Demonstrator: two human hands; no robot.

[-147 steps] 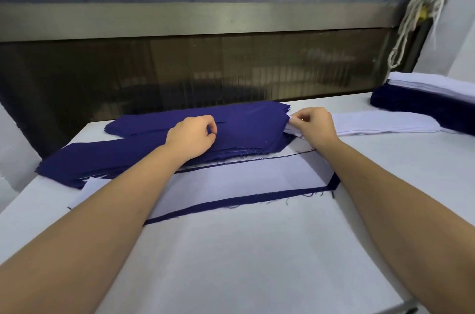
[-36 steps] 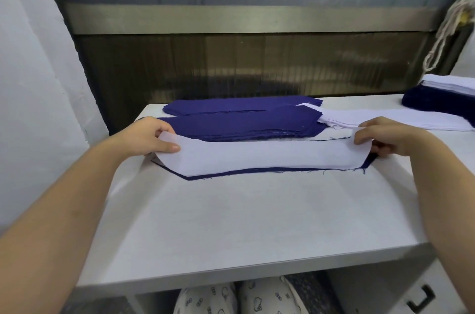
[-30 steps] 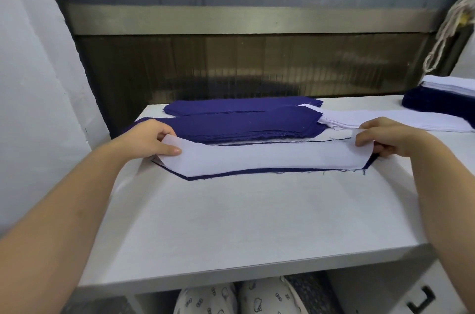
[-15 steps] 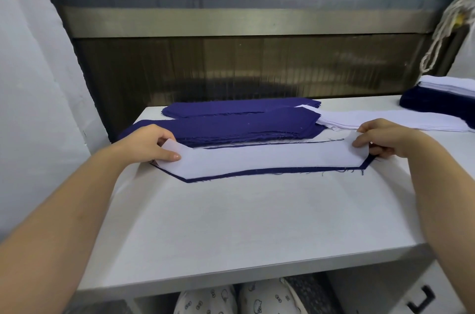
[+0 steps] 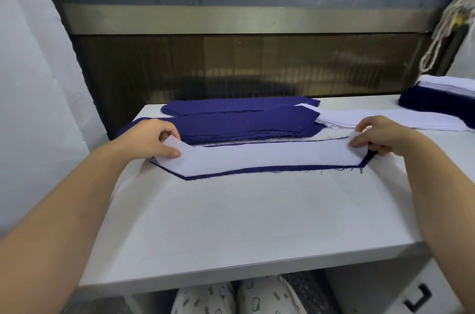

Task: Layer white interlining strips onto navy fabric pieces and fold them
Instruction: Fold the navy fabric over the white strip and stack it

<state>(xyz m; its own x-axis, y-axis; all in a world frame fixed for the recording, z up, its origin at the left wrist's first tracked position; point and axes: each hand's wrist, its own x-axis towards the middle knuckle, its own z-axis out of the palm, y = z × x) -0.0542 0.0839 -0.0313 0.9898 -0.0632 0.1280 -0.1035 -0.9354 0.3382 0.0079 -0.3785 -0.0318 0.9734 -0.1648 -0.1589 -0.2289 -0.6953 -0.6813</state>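
A long white interlining strip [image 5: 267,158] lies on a navy fabric piece [image 5: 257,170] whose edge shows as a thin dark border on the white table [image 5: 244,216]. My left hand [image 5: 151,140] pinches the strip's left end, slightly lifted. At the right end, my right hand [image 5: 383,135] pinches the strip between thumb and fingers. Just behind lies a stack of navy pieces [image 5: 244,122], with a second navy stack [image 5: 231,107] farther back. A pile of white strips [image 5: 390,121] lies to the right of them.
At the far right stands a taller stack of navy and white fabric [image 5: 442,96]. A dark ribbed machine opening with a metal bar [image 5: 231,18] runs behind the table. White cords [image 5: 442,31] hang at the upper right. A wall stands on the left.
The strip has been lowered from a raised, curved hold until it lies nearly flat on the navy piece. Both hands stay at its ends.
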